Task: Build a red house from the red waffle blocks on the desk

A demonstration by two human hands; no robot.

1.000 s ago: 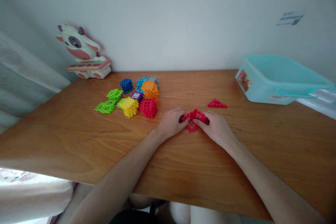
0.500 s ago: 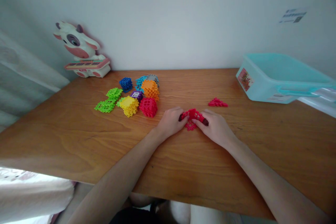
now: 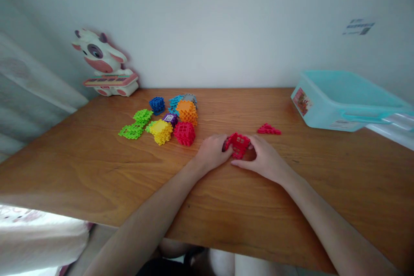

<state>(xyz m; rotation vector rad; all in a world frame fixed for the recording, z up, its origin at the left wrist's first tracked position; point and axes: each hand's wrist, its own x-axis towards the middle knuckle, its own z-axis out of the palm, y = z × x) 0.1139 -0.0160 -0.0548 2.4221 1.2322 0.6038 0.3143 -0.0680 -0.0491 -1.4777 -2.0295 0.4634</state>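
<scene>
Red interlocking building tiles [image 3: 239, 145], joined at angles into a partly built box with window-like openings, are between my hands just above or on the table. My left hand [image 3: 213, 151] is closed on their left side, thumb in front. My right hand [image 3: 267, 159] holds them from the right, fingertips at the right edge and thumb stretched along the bottom edge, with a gap inside its curve. The far fingers of both hands are partly hidden. Just beyond my right hand lies a small stack of red triangular tiles [image 3: 268, 129].
Left of my hands stand stacks of red tiles [image 3: 184, 133], yellow tiles [image 3: 161, 131], orange tiles [image 3: 186, 112], green tiles [image 3: 132, 129] and blue tiles [image 3: 157, 105]. A cow-shaped toy keyboard [image 3: 110, 79] is at back left, a turquoise bin [image 3: 326, 112] at right.
My right thumb has moved off the tiles' front and down to their lower edge. The red assembly has turned, so a windowed tile faces me. The view has shifted slightly.
</scene>
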